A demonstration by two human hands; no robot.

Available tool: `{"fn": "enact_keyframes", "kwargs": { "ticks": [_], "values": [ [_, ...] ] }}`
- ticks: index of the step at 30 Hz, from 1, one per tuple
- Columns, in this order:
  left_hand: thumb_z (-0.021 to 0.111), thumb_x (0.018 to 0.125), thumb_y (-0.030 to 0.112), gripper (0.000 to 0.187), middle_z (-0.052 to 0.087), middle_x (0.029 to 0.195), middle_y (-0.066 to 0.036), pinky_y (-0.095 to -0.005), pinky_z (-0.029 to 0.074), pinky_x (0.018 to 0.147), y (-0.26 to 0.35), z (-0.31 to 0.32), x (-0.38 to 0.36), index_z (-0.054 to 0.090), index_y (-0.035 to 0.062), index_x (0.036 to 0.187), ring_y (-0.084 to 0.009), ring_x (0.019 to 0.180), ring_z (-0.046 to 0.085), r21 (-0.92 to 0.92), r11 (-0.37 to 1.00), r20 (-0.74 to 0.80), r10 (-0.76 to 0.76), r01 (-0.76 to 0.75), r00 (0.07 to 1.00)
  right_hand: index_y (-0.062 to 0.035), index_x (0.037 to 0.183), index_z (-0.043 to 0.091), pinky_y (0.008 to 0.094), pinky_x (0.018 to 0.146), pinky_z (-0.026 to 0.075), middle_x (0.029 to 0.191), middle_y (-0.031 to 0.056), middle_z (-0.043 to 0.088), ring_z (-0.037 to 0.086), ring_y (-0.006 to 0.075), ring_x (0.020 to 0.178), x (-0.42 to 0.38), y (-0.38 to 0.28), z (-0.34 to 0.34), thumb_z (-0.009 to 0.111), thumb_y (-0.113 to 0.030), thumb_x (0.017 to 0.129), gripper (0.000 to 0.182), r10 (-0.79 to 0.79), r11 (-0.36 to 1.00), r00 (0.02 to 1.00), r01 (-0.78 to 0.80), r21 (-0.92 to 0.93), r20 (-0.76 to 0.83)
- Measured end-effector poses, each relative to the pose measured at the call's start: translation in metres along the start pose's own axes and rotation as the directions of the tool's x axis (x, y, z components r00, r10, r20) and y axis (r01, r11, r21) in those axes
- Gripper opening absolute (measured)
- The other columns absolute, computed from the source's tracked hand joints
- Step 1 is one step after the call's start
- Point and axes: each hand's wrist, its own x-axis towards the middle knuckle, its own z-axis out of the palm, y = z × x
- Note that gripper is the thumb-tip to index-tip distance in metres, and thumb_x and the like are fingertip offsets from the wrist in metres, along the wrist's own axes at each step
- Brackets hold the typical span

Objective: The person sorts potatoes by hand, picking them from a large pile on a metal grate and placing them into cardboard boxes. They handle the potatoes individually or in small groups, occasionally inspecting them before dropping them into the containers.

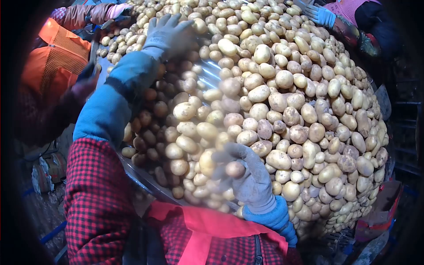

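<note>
A large heap of potatoes (pixel 282 115) covers a metal table (pixel 207 73). My left hand (pixel 165 36), in a grey-blue glove, reaches to the upper left of the heap, its fingers spread over potatoes and partly blurred. Near the heap's lower edge is my right hand (pixel 247 174), also gloved. A small round potato (pixel 235 169) lies between its bent fingers, whose tips are smeared by motion. Bare metal shows between the two hands.
A person in an orange vest (pixel 62 53) stands at the left edge. Another person's gloved hand (pixel 322 15) rests at the top right of the heap. Bundled packages (pixel 48 170) lie low at left; a red box (pixel 382 207) sits at lower right.
</note>
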Motion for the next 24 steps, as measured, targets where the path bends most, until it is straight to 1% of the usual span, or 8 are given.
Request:
{"fn": "enact_keyframes", "kwargs": {
  "ticks": [1, 3, 5, 7, 10, 14, 19, 24],
  "values": [
    [0.074, 0.087, 0.034, 0.054, 0.053, 0.147, -0.014, -0.0518, 0.037, 0.11, 0.016, -0.038, 0.002, 0.059, 0.0271, 0.139, -0.0368, 0.135, 0.049, -0.035, 0.999, 0.188, -0.015, 0.022, 0.982, 0.0044, 0.147, 0.035, 0.0337, 0.071, 0.061, 0.131, 0.0208, 0.056, 0.069, 0.0282, 0.101, 0.0, -0.001, 0.002, 0.069, -0.037, 0.096, 0.074, -0.014, 0.999, 1.0, 0.014, -0.05, 0.001],
    [0.074, 0.086, 0.03, 0.05, 0.055, 0.142, -0.014, -0.0544, 0.04, 0.108, 0.018, -0.027, -0.021, 0.061, 0.0203, 0.133, -0.038, 0.131, 0.051, -0.373, 0.884, -0.104, 0.261, -0.281, 0.96, 0.0028, 0.148, 0.036, 0.0352, 0.071, 0.061, 0.133, 0.0208, 0.055, 0.068, 0.0295, 0.104, 0.0, 0.0, 0.002, 0.065, -0.037, 0.098, 0.07, -0.037, 0.996, 0.999, 0.039, -0.079, 0.026],
    [0.07, 0.09, 0.032, 0.043, 0.057, 0.137, -0.014, -0.0497, 0.042, 0.106, 0.047, -0.036, -0.053, 0.062, 0.0203, 0.131, -0.0396, 0.126, 0.053, -0.401, 0.839, -0.002, 0.4, -0.367, 0.917, 0.0012, 0.149, 0.037, 0.0363, 0.072, 0.061, 0.136, 0.0212, 0.055, 0.068, 0.0307, 0.106, 0.0, 0.003, -0.007, 0.06, -0.036, 0.102, 0.064, -0.062, 0.997, 0.996, 0.065, -0.042, 0.07],
    [0.068, 0.091, 0.037, 0.041, 0.06, 0.134, -0.014, -0.0524, 0.039, 0.109, 0.062, -0.04, -0.08, 0.066, 0.0103, 0.122, -0.0405, 0.131, 0.05, -0.736, 0.607, 0.059, 0.499, -0.3, 0.865, -0.0004, 0.149, 0.039, 0.0365, 0.072, 0.061, 0.138, 0.021, 0.054, 0.067, 0.0312, 0.108, 0.001, 0.007, -0.01, 0.056, -0.037, 0.104, 0.061, -0.135, 0.983, 0.976, 0.154, -0.103, 0.172],
    [0.068, 0.089, 0.043, 0.045, 0.06, 0.132, -0.016, -0.0537, 0.04, 0.109, 0.064, -0.068, -0.114, 0.068, 0.0073, 0.116, -0.0428, 0.131, 0.048, -0.713, 0.67, 0.103, 0.392, -0.206, 0.914, -0.0022, 0.149, 0.041, 0.0371, 0.074, 0.062, 0.14, 0.0204, 0.055, 0.067, 0.0319, 0.11, 0.001, 0.005, -0.012, 0.053, -0.037, 0.106, 0.057, -0.174, 0.937, 0.96, 0.23, -0.261, 0.221],
    [0.07, 0.087, 0.041, 0.037, 0.059, 0.13, -0.013, -0.0551, 0.039, 0.109, 0.072, -0.109, -0.162, 0.07, 0.0126, 0.111, -0.0414, 0.136, 0.046, -0.658, 0.711, 0.066, 0.382, -0.247, 0.922, -0.0029, 0.148, 0.043, 0.0377, 0.075, 0.062, 0.14, 0.0196, 0.055, 0.067, 0.0324, 0.11, 0.002, 0.005, -0.015, 0.051, -0.04, 0.106, 0.057, -0.068, 0.995, 0.988, 0.078, -0.068, 0.14],
    [0.074, 0.084, 0.034, 0.046, 0.05, 0.148, -0.012, -0.061, 0.03, 0.113, 0.063, -0.12, -0.2, 0.066, 0.0262, 0.128, -0.0423, 0.14, 0.04, -0.442, 0.892, 0.218, 0.209, -0.095, 0.953, -0.005, 0.15, 0.041, 0.0381, 0.076, 0.062, 0.14, 0.02, 0.055, 0.067, 0.032, 0.11, 0.002, 0.008, -0.019, 0.044, -0.041, 0.109, 0.055, -0.128, 0.964, 0.972, 0.168, -0.203, 0.2],
    [0.068, 0.089, 0.043, 0.053, 0.051, 0.147, -0.015, -0.0605, 0.028, 0.114, 0.031, -0.099, -0.186, 0.063, 0.0186, 0.136, -0.0421, 0.139, 0.041, -0.475, 0.88, 0.17, 0.126, -0.031, 0.977, -0.0051, 0.151, 0.039, 0.0412, 0.077, 0.062, 0.14, 0.0183, 0.055, 0.066, 0.0319, 0.113, -0.001, 0.009, -0.015, 0.043, -0.038, 0.109, 0.053, -0.136, 0.958, 0.966, 0.185, -0.218, 0.221]
  ]
}}
